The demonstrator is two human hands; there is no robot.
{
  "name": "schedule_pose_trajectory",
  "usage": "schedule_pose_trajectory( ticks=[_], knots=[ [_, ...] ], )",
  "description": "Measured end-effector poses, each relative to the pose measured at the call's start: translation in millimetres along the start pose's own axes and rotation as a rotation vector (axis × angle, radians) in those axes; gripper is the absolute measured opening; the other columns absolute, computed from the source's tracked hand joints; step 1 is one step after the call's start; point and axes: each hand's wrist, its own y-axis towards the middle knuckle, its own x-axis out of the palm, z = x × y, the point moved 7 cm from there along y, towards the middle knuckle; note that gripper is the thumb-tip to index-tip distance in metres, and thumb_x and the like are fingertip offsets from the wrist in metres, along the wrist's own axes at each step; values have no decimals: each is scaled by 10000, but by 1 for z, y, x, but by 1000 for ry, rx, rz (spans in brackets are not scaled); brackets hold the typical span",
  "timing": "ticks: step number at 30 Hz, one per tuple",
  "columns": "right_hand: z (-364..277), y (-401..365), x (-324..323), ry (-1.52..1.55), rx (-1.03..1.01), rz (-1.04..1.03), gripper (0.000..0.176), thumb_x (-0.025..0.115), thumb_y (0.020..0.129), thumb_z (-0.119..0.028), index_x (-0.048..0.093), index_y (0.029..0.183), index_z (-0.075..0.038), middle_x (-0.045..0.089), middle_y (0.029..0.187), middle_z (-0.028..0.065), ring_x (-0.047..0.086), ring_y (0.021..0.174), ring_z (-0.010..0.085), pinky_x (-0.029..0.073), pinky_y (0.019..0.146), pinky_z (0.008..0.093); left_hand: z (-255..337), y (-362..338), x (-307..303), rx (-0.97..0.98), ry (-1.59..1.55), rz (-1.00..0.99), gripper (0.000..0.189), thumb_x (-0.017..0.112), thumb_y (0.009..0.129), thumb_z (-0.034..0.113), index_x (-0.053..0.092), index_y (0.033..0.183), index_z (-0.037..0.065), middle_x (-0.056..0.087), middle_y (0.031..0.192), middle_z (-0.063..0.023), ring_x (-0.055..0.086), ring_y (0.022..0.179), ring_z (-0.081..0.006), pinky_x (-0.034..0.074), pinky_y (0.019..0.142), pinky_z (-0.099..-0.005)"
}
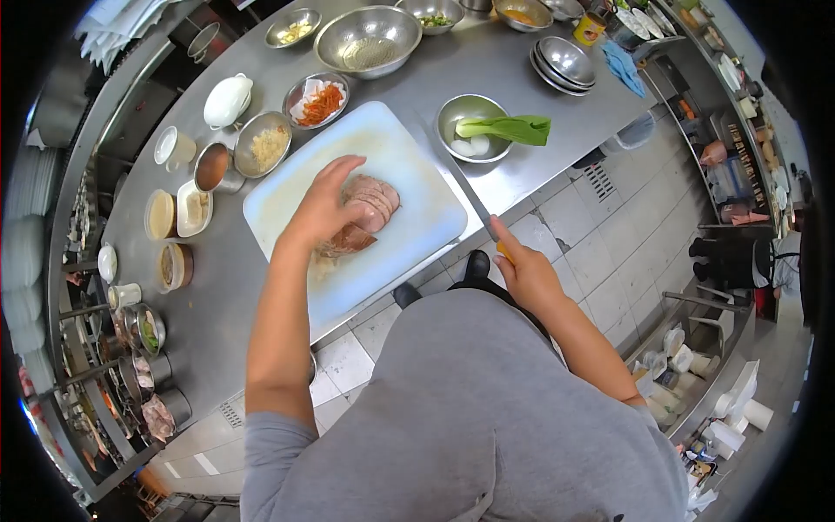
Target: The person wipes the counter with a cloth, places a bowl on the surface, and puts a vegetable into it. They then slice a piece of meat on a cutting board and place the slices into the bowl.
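Sliced cooked meat [374, 202] lies near the middle of a white cutting board [417, 209], with a darker brown piece [350, 238] at its near end. My left hand [323, 202] is over the meat's left side, its fingers spread and curved, the thumb beside the slices. In my right hand [529, 271] is a long knife [474, 202], gripped by its yellow handle. The blade points away from me past the board's right edge, toward a steel bowl [445, 117] with a green leafy stalk [513, 129] and white eggs [474, 146].
Along the board's far left side stand bowls of shredded carrot [320, 104] and chopped garlic-like bits [268, 146], and a pot of brown sauce [213, 167]. A large steel bowl [370, 39] sits at the back. Stacked bowls [565, 65] and a blue cloth [622, 65] lie right.
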Motion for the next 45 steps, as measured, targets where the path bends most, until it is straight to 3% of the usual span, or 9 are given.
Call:
schedule_pose_trajectory(
  ticks=[1,4,10,20,28,32,34,41,45],
  knots=[
    [4,-5,-3,-2,-3,7,723,665,1041,-177,362,1678,-334,733,933,227,718,869,441,566,782,512,-6,14,6,0,51,-112,987,887,761,163,434,1637,119,457,1657,-186,433,1525,-378,413,1234,-453],
    [15,-16,-8,-27,34,-22,736,685,1034,-149,371,1682,-302,755,1012,245,726,910,464,567,789,486,-36,35,30,-176,193,-361,1067,920,709,198,418,1647,121,468,1625,-225,462,1487,-406,380,1258,-438],
    [29,-32,-14,-8,-6,43,743,686,1033,-182,350,1683,-315,735,928,228,720,849,440,564,757,501,-52,40,43,-245,290,-481,1098,974,602,197,491,1585,122,538,1493,-198,483,1413,-412,407,1237,-450],
    [49,-37,-18,-14,58,49,757,690,1037,-215,328,1693,-324,734,921,220,726,850,433,571,777,499,-31,47,39,-181,470,-499,906,994,583,214,603,1392,106,518,1458,-156,432,1440,-388,470,1132,-458],
    [58,-42,-14,24,33,112,776,702,1028,-217,319,1697,-311,751,984,225,738,877,427,586,804,484,-8,48,44,-57,389,-585,687,960,622,40,649,1235,69,734,1093,-179,693,1055,-394,563,956,-452],
    [55,-42,-15,4,43,77,800,705,1024,-219,293,1706,-288,757,1016,232,744,897,427,594,806,477,15,51,51,97,416,-514,807,963,625,37,640,1362,100,735,1166,-174,692,1087,-409,562,982,-475],
    [54,-41,-15,-13,41,65,811,704,1024,-221,278,1711,-282,757,1016,235,745,898,428,594,802,477,15,56,52,-181,624,-697,913,945,652,55,582,1480,180,703,1311,-123,638,1241,-371,553,1046,-464],
    [64,-43,-11,-26,69,52,843,703,1026,-245,231,1724,-292,753,999,249,743,886,440,590,791,488,-12,64,63,-73,697,-649,924,956,627,79,535,1447,150,647,1367,-142,548,1348,-353,548,1056,-441],
    [68,-46,-17,-36,84,62,843,703,1025,-246,234,1724,-293,756,1003,247,743,897,445,588,801,492,-3,60,59,-127,570,-651,856,949,612,88,545,1366,103,695,1214,-163,644,1206,-387,551,991,-449]
  ],
)
